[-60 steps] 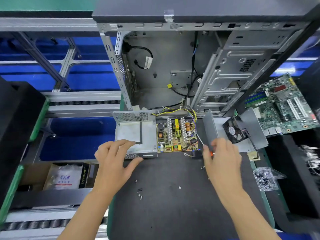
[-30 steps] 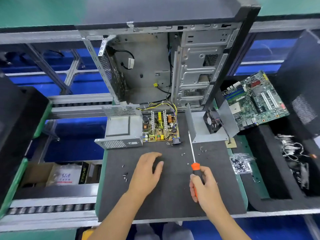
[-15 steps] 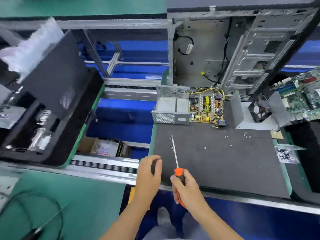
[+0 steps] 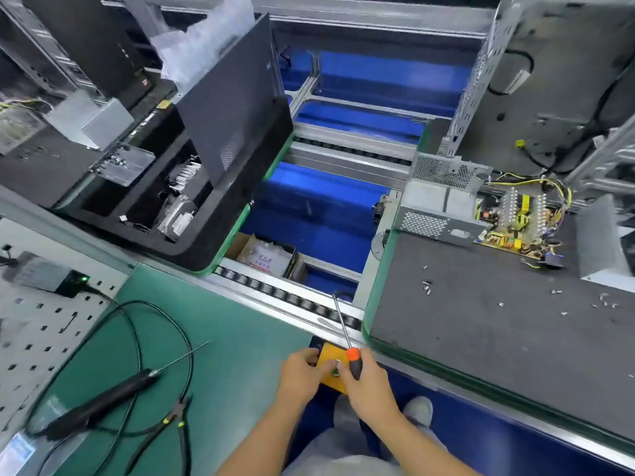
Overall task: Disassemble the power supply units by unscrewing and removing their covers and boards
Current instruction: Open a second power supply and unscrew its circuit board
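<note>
Fingers (image 4: 357, 367) of the right hand (image 4: 369, 386) curl round the orange-and-black handle of a screwdriver (image 4: 347, 345), whose shaft points up and away over the roller rail, while the left hand (image 4: 299, 376) lies just beside it with its fingers bent onto the edge of a yellow box (image 4: 330, 372) at the bench (image 4: 481, 338) front. Both forearms reach forward from the bottom of the head view. Well apart, at the far right of the bench's dark mat, sit the opened power supply housing (image 4: 436, 207) and its circuit board (image 4: 515, 221), with loose screws (image 4: 426, 286) scattered nearer.

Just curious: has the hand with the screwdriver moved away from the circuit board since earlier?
Yes. The right hand, gripping the screwdriver, pulled back from the circuit board, off the black mat to the yellow box.
</note>
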### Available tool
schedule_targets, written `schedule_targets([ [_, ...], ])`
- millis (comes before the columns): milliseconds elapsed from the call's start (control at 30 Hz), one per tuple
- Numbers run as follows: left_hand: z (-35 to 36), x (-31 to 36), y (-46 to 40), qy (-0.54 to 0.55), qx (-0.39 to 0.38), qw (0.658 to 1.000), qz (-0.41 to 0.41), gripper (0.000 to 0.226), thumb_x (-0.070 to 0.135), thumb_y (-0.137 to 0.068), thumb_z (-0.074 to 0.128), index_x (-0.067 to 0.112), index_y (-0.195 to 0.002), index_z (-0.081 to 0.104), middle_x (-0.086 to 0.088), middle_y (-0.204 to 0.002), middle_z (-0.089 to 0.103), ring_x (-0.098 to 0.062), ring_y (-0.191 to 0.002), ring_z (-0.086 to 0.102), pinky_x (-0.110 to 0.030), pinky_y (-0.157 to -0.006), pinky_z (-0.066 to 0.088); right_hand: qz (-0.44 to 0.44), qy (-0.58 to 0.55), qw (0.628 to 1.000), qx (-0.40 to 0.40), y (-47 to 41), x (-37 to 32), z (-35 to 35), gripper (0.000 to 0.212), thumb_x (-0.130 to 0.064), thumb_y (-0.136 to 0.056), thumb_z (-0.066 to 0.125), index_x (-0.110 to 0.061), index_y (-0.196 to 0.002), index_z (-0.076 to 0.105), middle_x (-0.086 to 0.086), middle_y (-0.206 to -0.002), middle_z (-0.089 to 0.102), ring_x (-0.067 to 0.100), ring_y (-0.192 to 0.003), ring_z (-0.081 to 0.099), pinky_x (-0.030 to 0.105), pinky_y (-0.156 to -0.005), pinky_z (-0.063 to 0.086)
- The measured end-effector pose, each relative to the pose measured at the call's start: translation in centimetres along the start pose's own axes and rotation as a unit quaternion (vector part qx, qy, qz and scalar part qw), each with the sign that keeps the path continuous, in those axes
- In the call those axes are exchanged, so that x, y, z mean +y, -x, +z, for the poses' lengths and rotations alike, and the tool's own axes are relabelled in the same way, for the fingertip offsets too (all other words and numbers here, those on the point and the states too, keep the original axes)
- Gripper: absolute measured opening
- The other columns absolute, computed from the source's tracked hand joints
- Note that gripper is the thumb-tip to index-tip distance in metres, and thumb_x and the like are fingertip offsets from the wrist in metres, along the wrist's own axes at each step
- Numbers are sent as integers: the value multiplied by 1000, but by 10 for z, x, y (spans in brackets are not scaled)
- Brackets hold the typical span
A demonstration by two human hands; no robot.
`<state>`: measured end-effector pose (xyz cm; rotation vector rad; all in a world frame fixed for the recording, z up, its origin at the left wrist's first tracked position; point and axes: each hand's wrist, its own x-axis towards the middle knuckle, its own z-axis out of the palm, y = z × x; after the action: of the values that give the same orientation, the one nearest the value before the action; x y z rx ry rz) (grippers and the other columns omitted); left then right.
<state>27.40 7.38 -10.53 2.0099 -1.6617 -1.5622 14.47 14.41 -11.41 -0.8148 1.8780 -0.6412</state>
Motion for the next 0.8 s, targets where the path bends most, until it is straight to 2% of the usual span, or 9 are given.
schedule_targets([
  [100,5,0,-7,-47,-5,999,-2,22,27,-83,81,19,-102,74,11,-86,69,-9,-84,64,-21,-77,52,1,-12,1000,8,2,1,2,19,-40,-96,58,-28,-89,45,6,-83,60,19,-77,56,27,-59,41],
  [200,10,-1,-11,-60,6,998,-19,19,22,-79,83,17,-94,73,9,-83,71,-5,-74,64,-20,-68,53,-2,-33,999,24,4,3,0,17,-35,-95,61,-24,-89,49,0,-76,61,13,-69,55,30,-62,45],
  [267,11,-1,-13,-66,13,997,-24,18,23,-77,85,19,-87,70,11,-76,68,0,-65,60,-13,-56,48,1,-39,999,30,4,5,0,17,-32,-95,62,-22,-87,50,-3,-72,60,9,-64,52,29,-61,45],
  [333,10,1,-17,-69,7,997,-26,24,26,-74,88,17,-84,67,10,-75,66,-2,-63,57,-11,-49,42,4,-42,999,29,4,6,-1,17,-33,-95,62,-23,-86,50,-4,-69,58,9,-62,49,28,-58,43],
  [400,7,4,-19,-96,-8,995,-27,30,30,-74,88,14,-86,65,4,-78,65,-9,-65,56,-15,-52,41,5,-47,999,24,4,6,-3,15,-33,-95,61,-23,-88,52,-3,-69,56,9,-61,47,28,-58,41],
  [500,-3,7,-19,-111,-40,993,-25,35,32,-75,88,14,-92,64,-1,-91,68,-15,-81,63,-26,-72,50,-4,-47,999,10,10,1,-11,16,-35,-95,61,-24,-90,50,-3,-71,53,9,-61,45,25,-58,38],
  [567,-9,13,-17,-90,-27,996,-7,37,29,-77,87,19,-100,61,1,-96,66,-16,-90,63,-26,-77,49,-19,-49,999,11,15,-3,-20,20,-40,-93,60,-27,-85,46,-3,-73,54,8,-63,46,22,-57,38],
  [667,-12,36,-10,3,52,997,62,24,22,-84,81,21,-102,65,4,-95,69,-20,-89,66,-28,-77,50,-29,-86,995,39,24,-9,-40,22,-41,-93,61,-31,-82,45,-2,-75,56,6,-64,50,20,-58,43],
  [800,3,78,4,87,89,983,135,16,22,-90,74,28,-97,61,1,-83,66,-14,-78,63,-20,-67,46,-28,-157,983,95,33,-16,-72,18,-40,-92,62,-36,-82,48,-8,-63,53,7,-57,49,25,-57,45],
])
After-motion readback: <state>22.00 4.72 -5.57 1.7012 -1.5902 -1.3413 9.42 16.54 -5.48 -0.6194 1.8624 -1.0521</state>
